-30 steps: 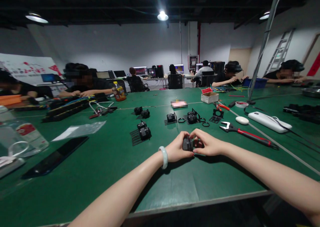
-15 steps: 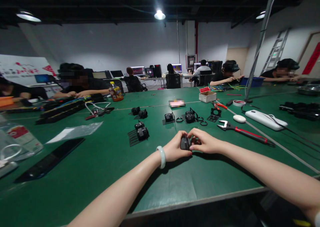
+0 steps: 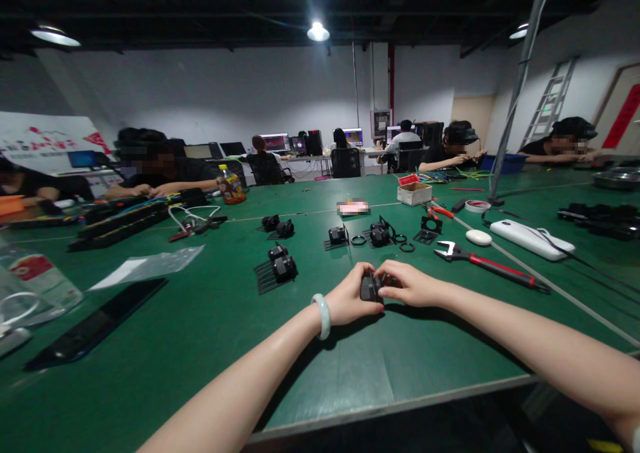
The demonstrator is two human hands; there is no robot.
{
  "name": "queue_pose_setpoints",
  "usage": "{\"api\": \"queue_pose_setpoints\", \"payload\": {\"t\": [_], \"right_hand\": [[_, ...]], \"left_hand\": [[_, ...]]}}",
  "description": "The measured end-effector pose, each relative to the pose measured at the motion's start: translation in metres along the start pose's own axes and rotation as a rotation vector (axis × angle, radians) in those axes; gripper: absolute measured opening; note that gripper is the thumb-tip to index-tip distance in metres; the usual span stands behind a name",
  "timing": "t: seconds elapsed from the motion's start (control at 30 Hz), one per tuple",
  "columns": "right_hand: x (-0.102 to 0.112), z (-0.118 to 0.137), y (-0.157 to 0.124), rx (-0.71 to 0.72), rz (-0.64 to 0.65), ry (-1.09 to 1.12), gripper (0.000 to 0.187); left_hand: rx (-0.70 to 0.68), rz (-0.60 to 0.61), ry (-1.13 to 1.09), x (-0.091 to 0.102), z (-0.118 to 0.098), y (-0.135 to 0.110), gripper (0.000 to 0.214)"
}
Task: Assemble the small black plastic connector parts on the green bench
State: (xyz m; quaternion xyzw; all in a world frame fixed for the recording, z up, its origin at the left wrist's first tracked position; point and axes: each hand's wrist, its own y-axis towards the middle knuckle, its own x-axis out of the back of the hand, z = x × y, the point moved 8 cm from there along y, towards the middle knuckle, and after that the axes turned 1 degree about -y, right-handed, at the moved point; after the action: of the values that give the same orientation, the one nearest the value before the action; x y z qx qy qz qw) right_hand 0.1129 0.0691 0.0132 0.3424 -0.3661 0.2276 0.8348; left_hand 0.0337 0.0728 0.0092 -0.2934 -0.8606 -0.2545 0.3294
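Observation:
My left hand (image 3: pixel 351 298), with a pale bangle at the wrist, and my right hand (image 3: pixel 411 284) meet over the green table (image 3: pixel 210 320). Both are closed on a small black plastic part (image 3: pixel 371 286) held between them, just above the table top. Fingers of both hands wrap its sides, so most of it is hidden. Beyond my hands lie similar black parts: one on a finned bracket (image 3: pixel 280 268), a pair (image 3: pixel 279 226), another (image 3: pixel 337 235), and one (image 3: pixel 380 234) with black rings (image 3: pixel 407 246) beside it.
An adjustable wrench with a red handle (image 3: pixel 487 263) lies to the right, by a white mouse (image 3: pixel 479 237) and a white power strip (image 3: pixel 531 238). A dark phone (image 3: pixel 95 323), a plastic bag (image 3: pixel 150 264) and a water bottle (image 3: pixel 35 280) lie left. Several people sit at the table's far sides.
My hands have stayed together on the black part, with only small finger shifts. The view has drifted slightly.

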Motion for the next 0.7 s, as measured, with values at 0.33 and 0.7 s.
{"api": "queue_pose_setpoints", "payload": {"t": [0.33,0.7], "right_hand": [[-0.001,-0.004,0.000,-0.008,0.008,0.009,0.023],[0.037,-0.007,-0.006,-0.073,-0.419,0.114,0.025]], "left_hand": [[-0.002,-0.012,0.018,0.001,0.001,0.000,0.052],[0.046,-0.021,0.009,0.001,0.004,0.000,0.056]]}}
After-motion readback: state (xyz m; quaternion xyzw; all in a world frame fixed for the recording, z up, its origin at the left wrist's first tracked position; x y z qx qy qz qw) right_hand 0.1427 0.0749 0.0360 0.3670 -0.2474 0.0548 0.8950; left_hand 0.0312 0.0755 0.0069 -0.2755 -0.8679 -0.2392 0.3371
